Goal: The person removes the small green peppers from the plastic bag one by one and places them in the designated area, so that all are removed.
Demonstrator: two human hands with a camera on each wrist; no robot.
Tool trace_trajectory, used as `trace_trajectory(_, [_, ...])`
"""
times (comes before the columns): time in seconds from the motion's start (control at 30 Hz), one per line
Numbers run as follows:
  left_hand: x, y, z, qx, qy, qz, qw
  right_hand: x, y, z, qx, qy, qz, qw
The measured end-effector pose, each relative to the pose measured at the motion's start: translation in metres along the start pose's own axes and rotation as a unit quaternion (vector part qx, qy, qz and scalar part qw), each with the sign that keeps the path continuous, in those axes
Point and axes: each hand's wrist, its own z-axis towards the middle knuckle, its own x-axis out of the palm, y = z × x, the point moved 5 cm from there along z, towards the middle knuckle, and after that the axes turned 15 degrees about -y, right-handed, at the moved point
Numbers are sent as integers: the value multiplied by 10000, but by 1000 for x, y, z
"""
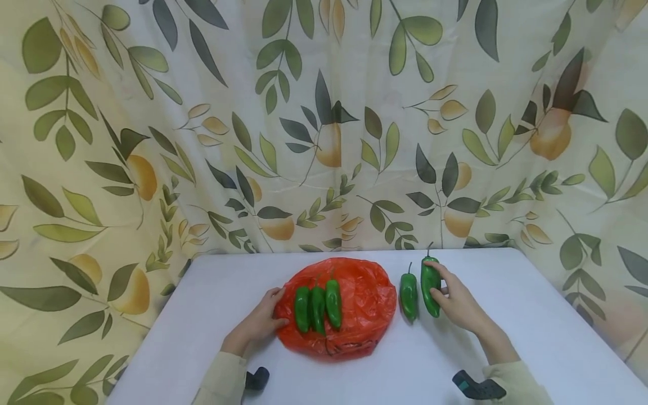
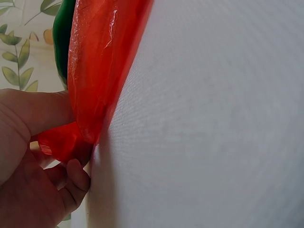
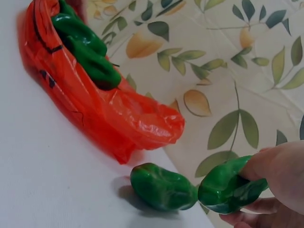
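A red plastic bag (image 1: 367,298) lies spread on the table, with three green chili peppers (image 1: 318,309) side by side on its left half. At the bag's left edge my left hand (image 1: 259,319) grips the plastic between thumb and fingers; the left wrist view shows the red film (image 2: 102,61) in that grasp. To the right of the bag, my right hand (image 1: 458,301) holds a green chili pepper (image 1: 431,281) by its side, stem pointing away. Just left of it another green chili pepper (image 1: 408,295) lies on the table, close to the held one in the right wrist view.
The white tabletop (image 1: 212,292) extends to both sides of the bag. Behind it hangs a leaf-and-fruit patterned curtain (image 1: 324,197). Dark wrist-worn devices (image 1: 478,387) sit at both sleeves.
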Motion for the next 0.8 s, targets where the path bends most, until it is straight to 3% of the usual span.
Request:
trace_trajectory(0.43, [3,4,2,-28,27,-11,10000,8,-16,1,8,111,-368,9993])
trace_trajectory(0.8, [1,-1,2,45,25,26,10000,13,-22,1,382,433,-299,9979])
